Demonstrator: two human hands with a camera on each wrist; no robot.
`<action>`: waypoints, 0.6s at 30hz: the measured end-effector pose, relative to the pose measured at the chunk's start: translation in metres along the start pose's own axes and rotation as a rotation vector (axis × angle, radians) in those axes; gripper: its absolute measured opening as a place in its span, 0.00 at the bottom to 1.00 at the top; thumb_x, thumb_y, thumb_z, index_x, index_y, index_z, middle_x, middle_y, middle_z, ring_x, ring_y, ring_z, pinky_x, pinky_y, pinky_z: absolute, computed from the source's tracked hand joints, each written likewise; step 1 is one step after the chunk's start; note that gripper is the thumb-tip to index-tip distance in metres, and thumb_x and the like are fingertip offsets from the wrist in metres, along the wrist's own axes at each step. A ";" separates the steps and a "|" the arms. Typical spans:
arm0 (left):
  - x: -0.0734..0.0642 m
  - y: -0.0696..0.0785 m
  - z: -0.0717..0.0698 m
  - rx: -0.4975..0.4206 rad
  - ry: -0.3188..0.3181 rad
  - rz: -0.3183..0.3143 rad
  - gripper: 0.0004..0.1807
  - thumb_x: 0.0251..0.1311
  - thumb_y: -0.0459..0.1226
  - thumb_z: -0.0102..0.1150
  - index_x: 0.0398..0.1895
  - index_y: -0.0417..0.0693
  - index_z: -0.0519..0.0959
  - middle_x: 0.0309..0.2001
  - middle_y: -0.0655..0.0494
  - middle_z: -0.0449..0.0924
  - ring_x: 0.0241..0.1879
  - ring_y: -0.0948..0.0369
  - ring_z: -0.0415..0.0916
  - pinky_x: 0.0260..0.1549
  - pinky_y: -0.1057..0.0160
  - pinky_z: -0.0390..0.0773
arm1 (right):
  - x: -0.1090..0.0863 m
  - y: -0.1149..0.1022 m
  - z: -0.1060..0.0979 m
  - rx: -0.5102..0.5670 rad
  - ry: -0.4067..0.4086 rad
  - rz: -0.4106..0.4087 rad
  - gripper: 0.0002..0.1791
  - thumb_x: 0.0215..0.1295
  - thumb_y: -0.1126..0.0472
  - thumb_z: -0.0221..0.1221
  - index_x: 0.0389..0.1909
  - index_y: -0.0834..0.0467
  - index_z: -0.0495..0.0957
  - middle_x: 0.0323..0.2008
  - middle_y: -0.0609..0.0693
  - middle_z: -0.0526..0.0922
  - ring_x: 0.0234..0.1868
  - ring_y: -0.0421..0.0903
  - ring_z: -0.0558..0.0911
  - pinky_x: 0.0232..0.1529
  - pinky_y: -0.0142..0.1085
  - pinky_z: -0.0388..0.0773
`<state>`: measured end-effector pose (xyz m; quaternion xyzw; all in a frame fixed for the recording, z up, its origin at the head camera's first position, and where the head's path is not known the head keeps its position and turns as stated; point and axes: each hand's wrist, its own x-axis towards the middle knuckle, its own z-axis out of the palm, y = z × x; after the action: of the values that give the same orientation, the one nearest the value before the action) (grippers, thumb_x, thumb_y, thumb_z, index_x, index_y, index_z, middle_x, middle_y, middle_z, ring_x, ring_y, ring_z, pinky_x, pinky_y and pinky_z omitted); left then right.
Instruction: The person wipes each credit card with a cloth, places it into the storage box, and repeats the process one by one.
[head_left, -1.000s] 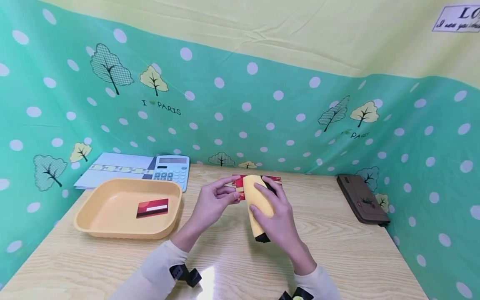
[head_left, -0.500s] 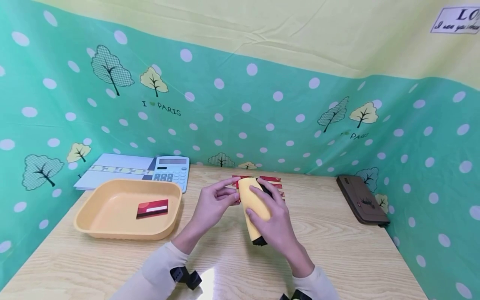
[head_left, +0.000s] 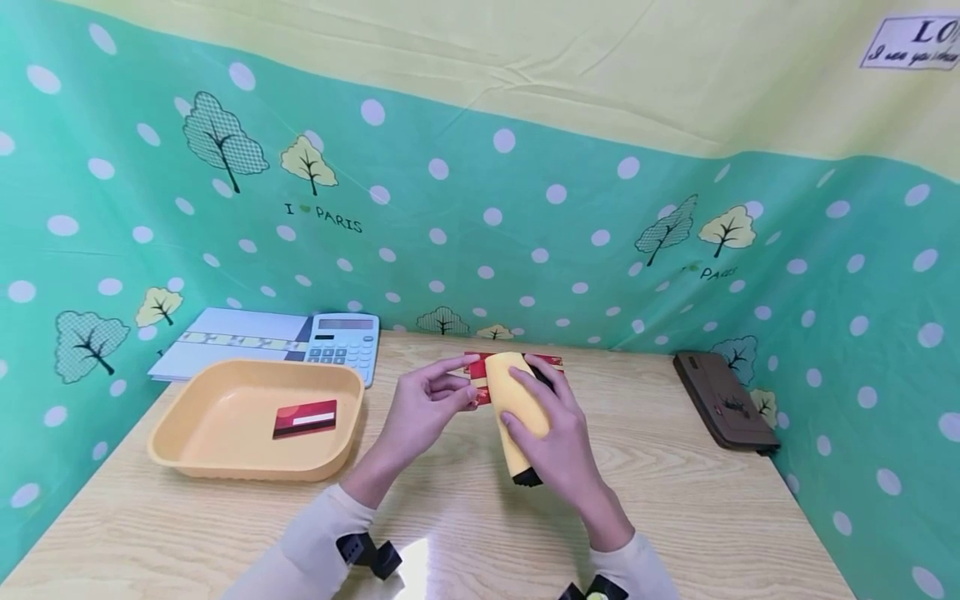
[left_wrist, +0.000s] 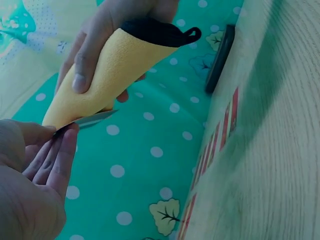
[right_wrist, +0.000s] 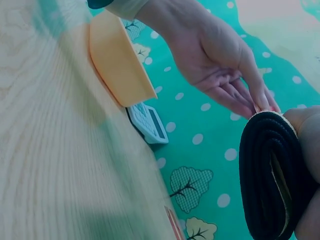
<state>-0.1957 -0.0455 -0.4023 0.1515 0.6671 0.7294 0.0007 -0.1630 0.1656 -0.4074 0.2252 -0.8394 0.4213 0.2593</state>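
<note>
My left hand [head_left: 418, 408] pinches a thin card [left_wrist: 95, 119] at its end between thumb and fingers; the left wrist view shows it nearly edge-on. My right hand [head_left: 553, 429] grips a thick rolled yellow cloth [head_left: 517, 408] with black edging and a black loop [left_wrist: 193, 34]. The cloth lies against the card and covers much of it, with its rolled layers showing in the right wrist view. Both hands are raised above the table. Behind them, several red-and-gold cards [head_left: 553, 361] lie on the table, partly hidden by the cloth and hands.
To the left stands a peach plastic tray [head_left: 213, 417] with one red card [head_left: 304, 418] in it. Behind it lie a light blue calculator [head_left: 344, 337] and a pale folder [head_left: 243, 322]. A brown zip wallet [head_left: 726, 400] lies at the right by the patterned curtain [head_left: 480, 208].
The yellow cloth and right hand shifted left and slightly toward me, then back right to about their first place. My left hand has stayed nearly still, still pinching the card.
</note>
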 end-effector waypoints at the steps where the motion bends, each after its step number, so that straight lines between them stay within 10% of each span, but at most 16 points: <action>1: 0.000 0.001 -0.001 0.006 0.001 -0.002 0.24 0.64 0.27 0.66 0.64 0.41 0.80 0.43 0.33 0.87 0.38 0.57 0.91 0.43 0.58 0.92 | 0.000 0.001 -0.001 -0.001 0.004 0.005 0.33 0.60 0.65 0.73 0.67 0.48 0.78 0.73 0.52 0.71 0.64 0.52 0.80 0.53 0.29 0.82; 18: 0.002 0.005 -0.009 0.008 0.026 -0.010 0.23 0.64 0.27 0.65 0.64 0.44 0.80 0.41 0.37 0.89 0.35 0.61 0.90 0.43 0.58 0.92 | 0.005 0.018 -0.018 -0.001 0.067 0.111 0.33 0.61 0.66 0.73 0.67 0.46 0.79 0.73 0.51 0.71 0.68 0.52 0.77 0.54 0.17 0.75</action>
<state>-0.1988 -0.0539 -0.3974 0.1386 0.6707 0.7286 -0.0048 -0.1731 0.1894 -0.4063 0.1640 -0.8416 0.4419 0.2636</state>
